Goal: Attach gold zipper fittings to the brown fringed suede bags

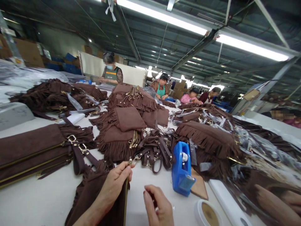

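Note:
My left hand [114, 185] grips the top edge of a brown suede fringed bag [94, 191] lying on the white table [42, 201], its fingers pinching near the gold clasp [132, 161] at the zipper end. To its right, my right hand [158, 205] hovers over the table with fingers curled; whether it holds something small is unclear. A heap of brown straps [154, 149] with gold hardware lies just beyond both hands.
A blue tape dispenser [181, 169] stands right of my hands, a round tape roll [208, 213] near the front edge. Stacks of brown fringed bags [128, 125] cover the table, flat ones at left [30, 150]. Several seated workers [110, 72] face the far side.

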`<state>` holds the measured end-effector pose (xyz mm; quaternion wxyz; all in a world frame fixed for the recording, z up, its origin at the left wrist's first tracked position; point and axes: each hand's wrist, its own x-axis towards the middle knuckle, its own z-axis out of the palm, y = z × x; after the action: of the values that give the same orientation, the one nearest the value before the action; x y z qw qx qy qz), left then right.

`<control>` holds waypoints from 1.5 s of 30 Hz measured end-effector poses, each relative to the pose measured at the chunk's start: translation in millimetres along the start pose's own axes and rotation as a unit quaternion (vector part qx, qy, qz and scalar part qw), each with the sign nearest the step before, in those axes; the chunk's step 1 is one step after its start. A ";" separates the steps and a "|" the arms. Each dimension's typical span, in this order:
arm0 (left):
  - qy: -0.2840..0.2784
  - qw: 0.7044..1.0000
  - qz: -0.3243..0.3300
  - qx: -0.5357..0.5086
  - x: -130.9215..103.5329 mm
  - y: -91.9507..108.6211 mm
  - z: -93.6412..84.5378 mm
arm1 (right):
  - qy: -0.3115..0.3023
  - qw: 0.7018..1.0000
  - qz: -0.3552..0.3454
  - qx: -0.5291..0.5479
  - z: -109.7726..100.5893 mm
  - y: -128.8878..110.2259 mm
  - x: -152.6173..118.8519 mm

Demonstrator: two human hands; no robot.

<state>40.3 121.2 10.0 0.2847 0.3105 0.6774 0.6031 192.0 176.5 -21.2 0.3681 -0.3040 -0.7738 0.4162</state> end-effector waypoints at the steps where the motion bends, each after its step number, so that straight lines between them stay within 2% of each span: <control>1: 0.000 1.000 0.005 -0.010 -1.5 -0.4 0.2 | -0.002 1.000 0.007 0.014 -0.4 -5.0 12.0; 6: -0.046 0.997 0.050 0.025 -4.2 -2.7 0.0 | -0.067 0.994 0.035 0.081 1.6 -28.4 51.2; 13: -0.090 0.992 0.071 0.060 -5.2 -1.5 0.5 | -0.110 0.981 0.071 0.144 7.4 -38.5 68.0; 22: -0.087 0.989 0.056 0.109 -9.7 3.5 0.2 | -0.120 0.982 0.048 0.140 5.7 -41.5 70.8; 30: -0.086 0.989 0.052 0.105 -8.6 -1.7 0.5 | -0.095 0.993 -0.063 -0.015 6.4 -39.1 67.3; 36: -0.051 0.991 0.064 0.110 -9.0 -4.9 1.4 | -0.112 0.991 -0.070 -0.020 4.7 -31.5 56.8; 39: -0.029 0.990 0.066 0.123 -10.3 -4.7 3.1 | -0.102 0.992 -0.067 -0.018 3.8 -25.6 53.4; 45: -0.034 0.988 0.056 0.142 -9.4 -7.7 5.0 | -0.106 0.993 -0.049 -0.016 5.7 -22.9 47.0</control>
<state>49.5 116.6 1.8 0.2259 0.4053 0.7278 0.5049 158.0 199.8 11.4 0.2992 -0.2261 -0.8289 0.4151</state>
